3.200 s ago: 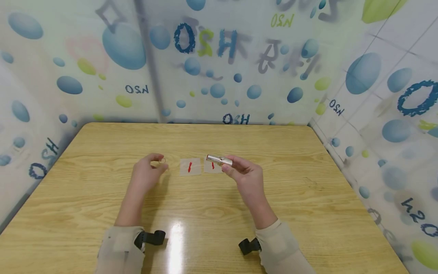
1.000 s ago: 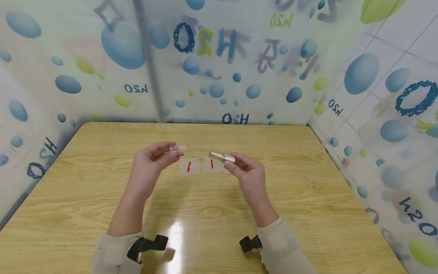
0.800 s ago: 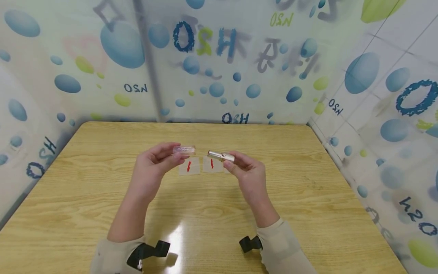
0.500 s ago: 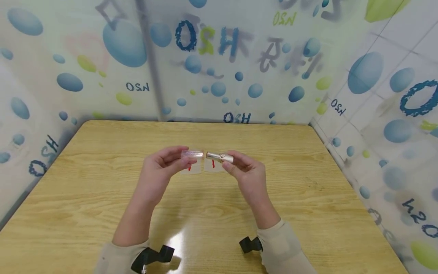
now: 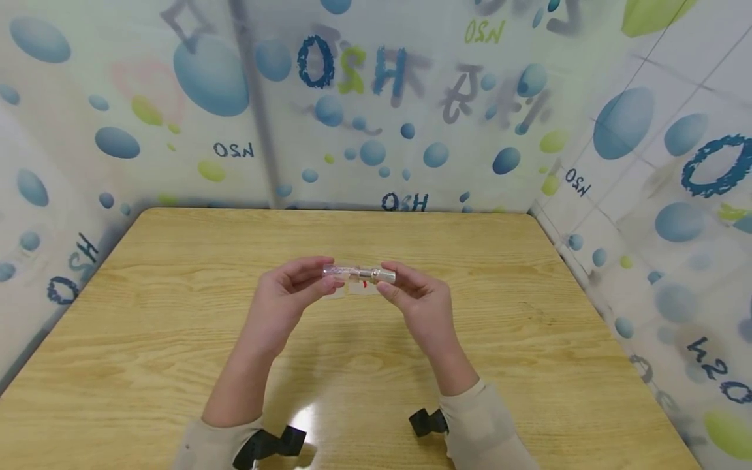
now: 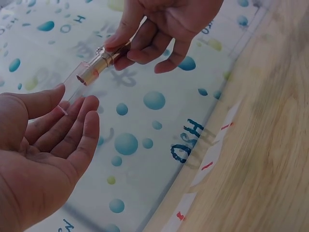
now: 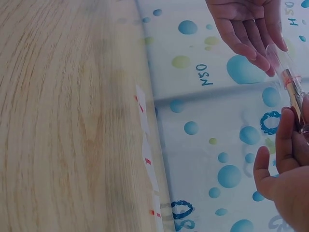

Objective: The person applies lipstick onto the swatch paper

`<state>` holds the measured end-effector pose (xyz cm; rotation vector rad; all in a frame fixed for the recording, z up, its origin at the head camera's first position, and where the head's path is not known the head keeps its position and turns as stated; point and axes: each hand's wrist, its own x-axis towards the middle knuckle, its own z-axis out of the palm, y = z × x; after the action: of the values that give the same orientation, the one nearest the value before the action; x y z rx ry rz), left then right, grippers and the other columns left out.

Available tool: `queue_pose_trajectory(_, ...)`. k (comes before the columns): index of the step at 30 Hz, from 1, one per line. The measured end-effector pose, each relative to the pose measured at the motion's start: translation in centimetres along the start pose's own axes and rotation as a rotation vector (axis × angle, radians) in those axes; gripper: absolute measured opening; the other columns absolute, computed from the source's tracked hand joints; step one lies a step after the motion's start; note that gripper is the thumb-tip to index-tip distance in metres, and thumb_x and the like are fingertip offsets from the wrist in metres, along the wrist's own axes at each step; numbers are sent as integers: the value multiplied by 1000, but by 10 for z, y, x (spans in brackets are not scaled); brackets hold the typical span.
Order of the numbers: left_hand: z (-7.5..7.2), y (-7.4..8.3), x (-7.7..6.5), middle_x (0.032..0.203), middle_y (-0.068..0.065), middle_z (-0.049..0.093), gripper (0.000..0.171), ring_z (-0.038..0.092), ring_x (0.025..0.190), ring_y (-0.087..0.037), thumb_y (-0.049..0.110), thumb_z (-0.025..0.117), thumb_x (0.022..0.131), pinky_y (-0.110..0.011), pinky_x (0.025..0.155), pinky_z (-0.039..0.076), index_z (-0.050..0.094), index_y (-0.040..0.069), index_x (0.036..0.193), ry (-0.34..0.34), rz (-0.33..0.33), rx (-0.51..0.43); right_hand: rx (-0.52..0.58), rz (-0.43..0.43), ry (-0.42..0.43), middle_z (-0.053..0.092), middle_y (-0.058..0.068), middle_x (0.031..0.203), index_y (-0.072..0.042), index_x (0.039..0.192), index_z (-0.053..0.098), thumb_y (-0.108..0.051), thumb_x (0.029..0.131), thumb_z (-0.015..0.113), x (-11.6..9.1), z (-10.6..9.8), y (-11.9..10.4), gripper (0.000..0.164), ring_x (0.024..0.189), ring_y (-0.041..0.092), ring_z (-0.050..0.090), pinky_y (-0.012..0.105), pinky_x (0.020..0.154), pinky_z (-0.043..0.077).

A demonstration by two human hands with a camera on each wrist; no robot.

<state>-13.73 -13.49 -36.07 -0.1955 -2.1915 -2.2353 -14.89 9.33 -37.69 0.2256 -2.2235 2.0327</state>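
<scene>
My left hand (image 5: 279, 310) pinches a clear lipstick cap (image 5: 336, 270) between thumb and fingertips. Opposite it, my right hand (image 5: 427, 307) grips a shiny gold-silver lipstick tube (image 5: 384, 275) by its base end. The two parts meet in one nearly level line above the table. In the left wrist view the tube's reddish tip end (image 6: 87, 79) sits inside the open end of the transparent cap (image 6: 72, 87). The right wrist view also shows the cap (image 7: 274, 55) around the front of the tube (image 7: 293, 92).
Below the hands, several paper slips with red strokes lie in a row on the wooden table (image 5: 352, 365); one slip (image 5: 360, 289) is partly hidden by the lipstick. The left wrist view shows slips (image 6: 206, 166) near the table's far edge. A patterned wall (image 5: 376, 117) stands behind.
My left hand lifted the clear cap from the table's left and brought it rightward, over the lipstick's front end. My right hand stayed nearly in place with the tube.
</scene>
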Motion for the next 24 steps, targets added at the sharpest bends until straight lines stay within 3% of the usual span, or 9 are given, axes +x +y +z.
queue_pose_trajectory(9, 6, -3, -1, 126, -12, 77, 39, 78, 103, -8, 10, 72, 102, -24, 98, 61, 66, -2, 139, -19, -43, 19, 7, 8, -18, 80, 21, 114, -3, 128, 77, -4, 95, 79, -1, 2, 1, 33, 91, 9, 75, 22, 84, 63)
queue_pose_trajectory(24, 10, -6, -1, 131, -20, 74, 38, 78, 105, -8, 11, 72, 102, -24, 96, 61, 67, 0, 138, -19, -36, 47, 21, 7, -35, 79, 21, 119, -1, 131, 75, -4, 95, 78, -4, 4, 0, 35, 93, 6, 75, 22, 87, 63)
